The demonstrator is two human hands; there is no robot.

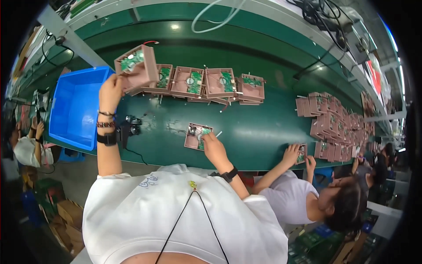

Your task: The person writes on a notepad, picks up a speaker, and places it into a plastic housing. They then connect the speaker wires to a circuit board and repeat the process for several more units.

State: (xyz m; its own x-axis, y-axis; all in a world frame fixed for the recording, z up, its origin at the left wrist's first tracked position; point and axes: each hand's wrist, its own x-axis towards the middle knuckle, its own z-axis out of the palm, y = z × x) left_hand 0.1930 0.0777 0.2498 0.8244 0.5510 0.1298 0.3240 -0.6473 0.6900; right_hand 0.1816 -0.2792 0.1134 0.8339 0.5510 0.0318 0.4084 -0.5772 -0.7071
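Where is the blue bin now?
In the head view, the blue bin stands at left on the green table, just left of the left hand, which grips a pink housing.

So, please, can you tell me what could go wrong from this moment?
1. The tilted pink housing in the left grip could slip and knock the row of stacked housings beside it.
2. The red wire sticking out at its top edge may snag on something.
3. The right grip is at the green circuit board of the nearer pink housing, so careless pressure might disturb parts.
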